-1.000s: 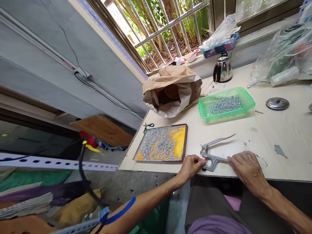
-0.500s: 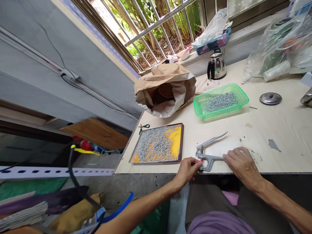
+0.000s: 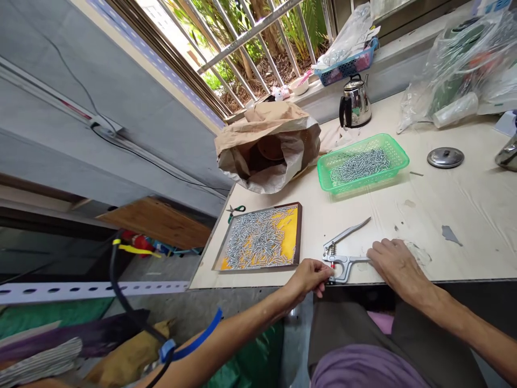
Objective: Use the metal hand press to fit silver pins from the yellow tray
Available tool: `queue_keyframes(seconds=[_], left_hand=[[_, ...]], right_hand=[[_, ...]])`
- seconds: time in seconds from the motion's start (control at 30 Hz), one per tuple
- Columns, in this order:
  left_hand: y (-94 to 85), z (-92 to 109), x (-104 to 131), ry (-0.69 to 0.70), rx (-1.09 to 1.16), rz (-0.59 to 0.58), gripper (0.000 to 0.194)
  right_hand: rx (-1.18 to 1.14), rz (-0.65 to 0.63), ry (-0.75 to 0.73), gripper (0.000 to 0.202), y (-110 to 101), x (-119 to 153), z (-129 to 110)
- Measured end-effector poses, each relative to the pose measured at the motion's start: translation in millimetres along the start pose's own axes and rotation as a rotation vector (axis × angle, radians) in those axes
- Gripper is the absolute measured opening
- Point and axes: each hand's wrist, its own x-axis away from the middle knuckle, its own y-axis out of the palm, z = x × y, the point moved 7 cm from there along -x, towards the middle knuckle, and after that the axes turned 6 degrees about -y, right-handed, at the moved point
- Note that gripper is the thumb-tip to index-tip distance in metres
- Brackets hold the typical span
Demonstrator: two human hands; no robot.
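Observation:
A grey metal hand press (image 3: pixel 343 262) with a spring and a red part lies at the table's front edge, its upper lever raised. My left hand (image 3: pixel 312 277) is pinched at the jaw end of the press; whatever is between its fingertips is too small to make out. At the other end, my right hand (image 3: pixel 393 263) is closed round the end of the lower handle. Left of the press, a shallow tray (image 3: pixel 299 235) with a yellow bottom holds many small silvery metal pieces. More such pieces fill part of a green basket (image 3: pixel 334 188) further back.
Scissors (image 3: pixel 236 211) lie behind the tray. An open brown paper bag (image 3: pixel 258 137), a steel kettle (image 3: pixel 356 103), a round metal lid (image 3: pixel 445 157) and plastic bags (image 3: pixel 456 81) stand or lie further back on the table.
The view has shifted slightly. Both hands remain at the press, with the fingers of my left hand a little changed in pose.

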Motion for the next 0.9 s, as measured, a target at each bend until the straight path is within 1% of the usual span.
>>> queue_keyframes(seconds=[0.07,0.1,0.13,0.23,0.27,0.3,0.37,0.43,0.5,0.6,0.63,0.67,0.7,0.73,0.8,0.83,0.87,0.9], left_hand=[[-0.7,-1,-3,-0.015,-0.006,-0.017,0.04],[-0.8,-1,-4,-0.022,-0.017,-0.026,0.04],[-0.9,-1,-5,-0.027,-0.031,-0.034,0.041],[-1.8,2,-6,-0.019,-0.059,-0.035,0.041],[-2.1,2,-5,-0.016,-0.062,-0.03,0.041],[-2.3,3,-5,-0.016,-0.065,-0.025,0.041],[-2.4,3,-4,-0.025,-0.07,-0.019,0.043],[-1.9,3,-4,-0.033,-0.075,-0.023,0.044],[-1.5,3,-5,-0.035,-0.08,-0.03,0.045],[-1.5,0,-4,-0.043,-0.097,-0.032,0.045],[-1.9,-1,-3,-0.049,-0.125,-0.022,0.044],[-3.5,0,-1,-0.031,-0.176,0.016,0.043],[-6.2,4,3,0.022,-0.25,0.087,0.04],[-9.0,12,7,0.114,-0.343,0.183,0.037],[-7.8,36,19,0.392,-0.539,0.386,0.027],[-1.9,48,25,0.545,-0.624,0.452,0.022],[6.9,59,29,0.681,-0.698,0.48,0.021],[17.2,68,30,0.791,-0.765,0.473,0.028]], right_hand=[[-0.02,-0.064,-0.006,0.014,3,0,4],[-0.037,-0.089,-0.011,0.007,3,0,7],[-0.055,-0.106,-0.019,0.01,4,-1,12],[-0.091,-0.14,-0.055,0.063,6,-9,28],[-0.097,-0.16,-0.073,0.076,8,-13,33],[-0.104,-0.186,-0.09,0.085,11,-18,36],[-0.121,-0.236,-0.106,0.093,15,-27,40],[-0.126,-0.267,-0.098,0.094,17,-34,41],[-0.12,-0.271,-0.092,0.09,15,-38,39],[-0.098,-0.251,-0.097,0.074,8,-39,33],[-0.091,-0.252,-0.093,0.067,5,-39,32],[-0.087,-0.259,-0.086,0.06,4,-38,30],[-0.086,-0.271,-0.076,0.055,3,-37,29],[-0.087,-0.284,-0.065,0.05,2,-36,28],[-0.089,-0.3,-0.046,0.046,1,-35,26],[-0.085,-0.3,-0.039,0.046,0,-34,25],[-0.076,-0.295,-0.033,0.046,-1,-34,25],[-0.067,-0.291,-0.029,0.047,-2,-33,24]])
